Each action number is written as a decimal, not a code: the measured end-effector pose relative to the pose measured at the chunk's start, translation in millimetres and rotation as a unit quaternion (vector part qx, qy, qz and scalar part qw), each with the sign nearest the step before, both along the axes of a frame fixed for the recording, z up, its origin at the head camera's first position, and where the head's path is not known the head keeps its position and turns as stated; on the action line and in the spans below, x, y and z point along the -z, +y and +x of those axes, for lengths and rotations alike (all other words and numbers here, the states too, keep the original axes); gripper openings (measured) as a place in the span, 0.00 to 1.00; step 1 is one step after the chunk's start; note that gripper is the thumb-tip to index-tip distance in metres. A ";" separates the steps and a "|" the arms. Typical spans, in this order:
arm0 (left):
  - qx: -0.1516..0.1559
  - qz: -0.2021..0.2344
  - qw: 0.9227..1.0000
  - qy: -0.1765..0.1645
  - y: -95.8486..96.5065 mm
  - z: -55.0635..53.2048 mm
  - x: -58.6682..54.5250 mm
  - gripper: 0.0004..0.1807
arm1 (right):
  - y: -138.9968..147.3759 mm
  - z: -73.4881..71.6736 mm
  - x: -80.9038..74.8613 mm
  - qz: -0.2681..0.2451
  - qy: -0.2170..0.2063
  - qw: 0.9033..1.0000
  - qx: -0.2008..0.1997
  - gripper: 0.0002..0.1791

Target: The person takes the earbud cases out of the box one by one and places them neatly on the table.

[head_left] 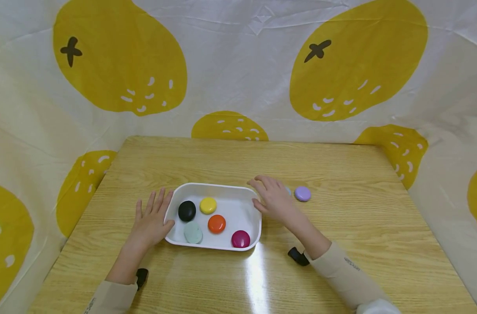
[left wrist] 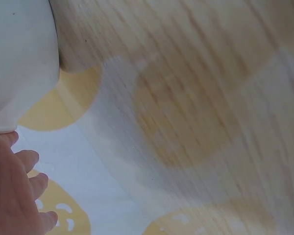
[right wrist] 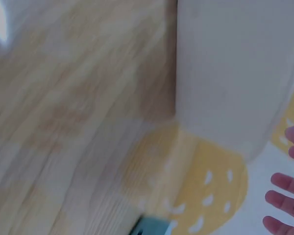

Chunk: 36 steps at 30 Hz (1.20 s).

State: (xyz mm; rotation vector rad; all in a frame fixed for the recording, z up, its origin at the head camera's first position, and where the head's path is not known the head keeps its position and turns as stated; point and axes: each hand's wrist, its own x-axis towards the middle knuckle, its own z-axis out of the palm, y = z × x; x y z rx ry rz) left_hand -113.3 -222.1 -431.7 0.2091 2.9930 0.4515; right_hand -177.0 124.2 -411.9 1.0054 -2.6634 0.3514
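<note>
A white rectangular tray (head_left: 238, 198) stands on the table. Inside it lie smooth pebble-like pieces: black (head_left: 187, 211), yellow (head_left: 208, 205), orange (head_left: 216, 224), pale green (head_left: 193, 232) and magenta (head_left: 240, 239). My left hand (head_left: 150, 224) rests against the tray's left end, fingers spread and straight. At the tray's right end, my right hand (head_left: 277, 201) hovers by the rim with loosely bent fingers; nothing shows between them. In the right wrist view the fingers (right wrist: 286, 201) are spread apart, beside the tray wall (right wrist: 230, 68). Beyond that hand sits a purple piece (head_left: 303, 193); a light blue one (head_left: 288, 191) is mostly hidden.
The wooden table (head_left: 340, 226) extends around the tray on every side. A white cloth with yellow fruit shapes (head_left: 238, 65) encloses its back and sides. Black straps (head_left: 298, 256) sit at both wrists. A teal piece (right wrist: 151, 226) shows at the right wrist view's lower edge.
</note>
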 end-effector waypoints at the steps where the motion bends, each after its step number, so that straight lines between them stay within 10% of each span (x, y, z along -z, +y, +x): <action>1: 0.000 0.000 1.000 0.000 0.1 0.0 -0.1 0.42 | -6.8 1.6 0.0 0.007 0.002 1.000 -0.014 0.25; 18: 0.001 -0.003 1.000 -0.001 0.5 -0.1 -0.3 0.42 | -83.3 24.7 24.4 0.154 -0.017 0.977 -0.147 0.26; 36: 0.001 0.003 1.000 -0.002 1.8 1.3 -2.7 0.42 | -90.0 24.9 41.0 0.170 -0.027 0.972 -0.157 0.23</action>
